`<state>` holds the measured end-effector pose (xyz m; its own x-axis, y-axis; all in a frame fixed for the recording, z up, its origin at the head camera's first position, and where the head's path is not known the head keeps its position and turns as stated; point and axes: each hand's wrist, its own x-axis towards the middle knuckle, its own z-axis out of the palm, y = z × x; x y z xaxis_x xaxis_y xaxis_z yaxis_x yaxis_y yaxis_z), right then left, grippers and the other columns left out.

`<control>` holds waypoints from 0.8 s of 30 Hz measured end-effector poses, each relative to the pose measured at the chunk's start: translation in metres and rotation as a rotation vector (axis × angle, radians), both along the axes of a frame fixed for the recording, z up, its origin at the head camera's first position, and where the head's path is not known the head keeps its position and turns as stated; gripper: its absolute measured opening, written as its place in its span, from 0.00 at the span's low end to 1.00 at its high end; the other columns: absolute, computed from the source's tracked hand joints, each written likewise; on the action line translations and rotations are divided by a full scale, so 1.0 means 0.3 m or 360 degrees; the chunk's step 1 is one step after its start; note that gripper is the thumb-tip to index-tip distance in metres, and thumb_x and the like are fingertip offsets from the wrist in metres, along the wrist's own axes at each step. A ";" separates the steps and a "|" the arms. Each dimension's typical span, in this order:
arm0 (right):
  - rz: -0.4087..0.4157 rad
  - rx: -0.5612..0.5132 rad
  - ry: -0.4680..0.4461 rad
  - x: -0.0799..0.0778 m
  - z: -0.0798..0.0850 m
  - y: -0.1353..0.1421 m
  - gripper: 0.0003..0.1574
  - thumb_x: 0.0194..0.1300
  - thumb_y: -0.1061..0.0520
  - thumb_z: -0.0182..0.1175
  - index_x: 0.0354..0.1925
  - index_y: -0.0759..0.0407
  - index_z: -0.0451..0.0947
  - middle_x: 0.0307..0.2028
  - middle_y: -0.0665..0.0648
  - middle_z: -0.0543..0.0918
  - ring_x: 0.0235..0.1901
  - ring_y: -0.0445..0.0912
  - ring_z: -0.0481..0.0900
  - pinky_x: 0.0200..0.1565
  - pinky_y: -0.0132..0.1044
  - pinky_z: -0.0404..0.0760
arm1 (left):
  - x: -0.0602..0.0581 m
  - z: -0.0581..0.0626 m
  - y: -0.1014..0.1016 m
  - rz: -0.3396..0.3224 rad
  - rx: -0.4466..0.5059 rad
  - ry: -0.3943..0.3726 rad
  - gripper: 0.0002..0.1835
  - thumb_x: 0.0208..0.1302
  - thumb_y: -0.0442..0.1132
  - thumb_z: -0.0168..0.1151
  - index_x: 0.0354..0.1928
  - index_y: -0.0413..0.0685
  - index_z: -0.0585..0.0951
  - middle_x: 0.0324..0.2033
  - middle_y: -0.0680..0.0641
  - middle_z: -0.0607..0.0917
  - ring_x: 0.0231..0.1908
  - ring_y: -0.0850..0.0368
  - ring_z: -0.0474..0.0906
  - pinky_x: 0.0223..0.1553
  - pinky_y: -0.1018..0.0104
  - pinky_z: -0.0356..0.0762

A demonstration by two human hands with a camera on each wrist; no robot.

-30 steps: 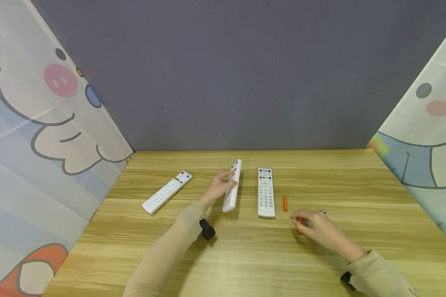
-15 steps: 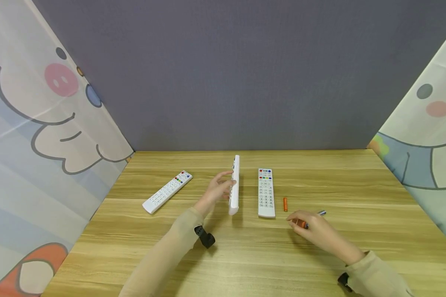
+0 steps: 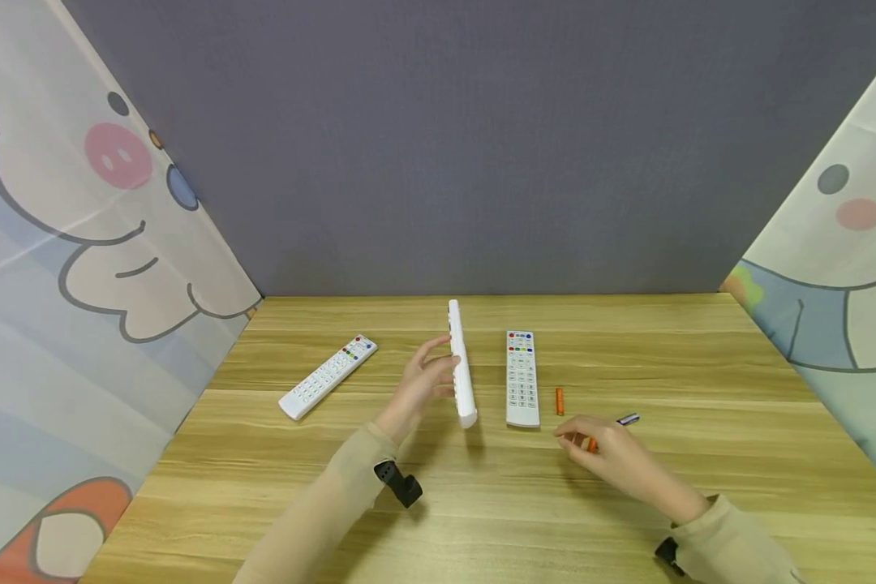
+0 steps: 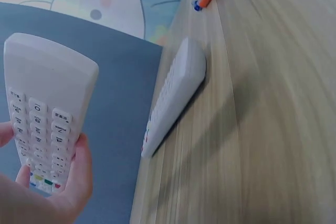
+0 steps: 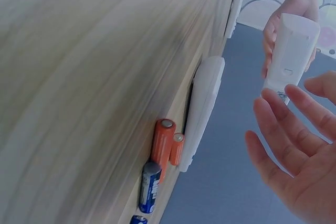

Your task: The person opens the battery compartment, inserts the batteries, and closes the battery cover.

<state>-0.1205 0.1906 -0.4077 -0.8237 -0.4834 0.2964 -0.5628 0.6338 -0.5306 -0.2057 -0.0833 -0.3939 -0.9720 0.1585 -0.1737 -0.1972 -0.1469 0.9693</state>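
Note:
My left hand (image 3: 416, 393) grips a white remote control (image 3: 463, 377) raised on its long edge. Its buttons face left, toward my palm in the left wrist view, and its back (image 5: 296, 45) with the battery cover faces the right wrist view. My right hand (image 3: 613, 458) hovers low over the table, fingers relaxed and bent, nothing between them. Under and behind it lie an orange battery (image 5: 163, 142) and a blue battery (image 5: 150, 187), apart from the fingers. A smaller orange battery (image 3: 560, 401) lies further forward.
A second white remote (image 3: 522, 381) lies buttons up between my hands. A third remote (image 3: 328, 377) lies slanted at the left. The wooden table (image 3: 482, 519) ends at a grey panel (image 3: 482, 162), with cartoon-printed cloth (image 3: 66, 284) at both sides.
My left hand has turned the remote from showing its buttons to standing edge-on, back toward the right. My right hand has drifted slightly left, uncovering more of the blue battery.

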 end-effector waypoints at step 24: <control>0.0014 -0.0187 0.0176 0.015 0.024 -0.068 0.09 0.53 0.64 0.61 0.35 0.56 0.79 0.31 0.48 0.81 0.30 0.33 0.75 0.31 0.33 0.80 | 0.097 0.034 0.025 0.0026 0.0326 0.0011 0.29 0.57 0.30 0.54 0.59 0.39 0.56 0.44 0.40 0.72 0.32 0.57 0.76 0.45 0.51 0.75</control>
